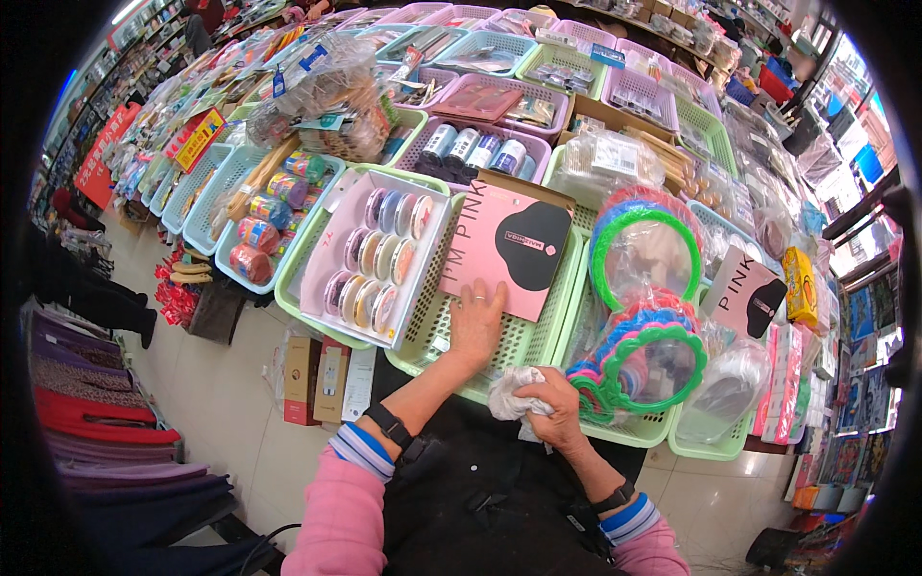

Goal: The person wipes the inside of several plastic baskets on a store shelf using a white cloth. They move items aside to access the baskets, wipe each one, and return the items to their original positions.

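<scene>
My left hand (477, 324), with a ring on one finger, rests its fingertips on the lower edge of a pink and black cardboard box (508, 245). Whether the thumb grips the box from beneath is hidden. The box leans in a light green plastic basket (425, 349), whose perforated floor shows below it. Near the basket's front rim, my right hand (558, 407) is closed around a crumpled white cloth (515, 392). Left of the box, a white tray (317, 291) displays several round patterned discs (385, 264) in rows.
Plastic-framed mirrors (655, 367) in clear wrap fill the basket on the right. A similar pink box (745, 291) stands farther right. Coloured twine rolls (256, 237) lie in a blue basket at left. Tall cartons (302, 378) stand on the tiled floor (238, 425); folded textiles (101, 403) lie left.
</scene>
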Motion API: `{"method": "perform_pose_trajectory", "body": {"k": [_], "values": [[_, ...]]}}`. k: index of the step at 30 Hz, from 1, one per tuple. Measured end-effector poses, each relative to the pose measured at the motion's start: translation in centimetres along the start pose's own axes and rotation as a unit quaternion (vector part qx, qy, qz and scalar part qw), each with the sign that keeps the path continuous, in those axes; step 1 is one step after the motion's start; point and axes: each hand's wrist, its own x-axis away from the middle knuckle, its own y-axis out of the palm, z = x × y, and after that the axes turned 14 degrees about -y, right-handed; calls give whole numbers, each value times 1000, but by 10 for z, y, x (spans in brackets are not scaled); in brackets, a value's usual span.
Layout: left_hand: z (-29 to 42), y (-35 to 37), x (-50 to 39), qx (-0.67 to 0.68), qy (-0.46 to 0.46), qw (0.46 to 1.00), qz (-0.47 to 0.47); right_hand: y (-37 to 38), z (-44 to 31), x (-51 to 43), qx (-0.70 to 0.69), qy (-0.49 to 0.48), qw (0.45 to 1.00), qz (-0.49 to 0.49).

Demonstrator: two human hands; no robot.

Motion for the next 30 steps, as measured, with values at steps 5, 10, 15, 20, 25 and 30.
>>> {"method": "perform_pose_trajectory", "body": {"k": [5,10,15,20,25,30], "values": [[-12,-20,20,83,59,995,-7,0,-1,0,7,1,1000,1],[-24,-43,25,143,124,982,23,0,-1,0,3,-7,1000,-1],[-1,-49,-59,63,141,979,130,-1,1,0,11,-18,1000,-5],[27,-51,-144,-20,143,978,147,-2,3,-1,13,-34,999,-6],[36,-44,-185,-140,156,978,20,-5,6,-1,-5,-30,1000,-5],[32,-37,-197,-98,192,976,45,-6,7,-1,-10,-27,1000,0]]}}
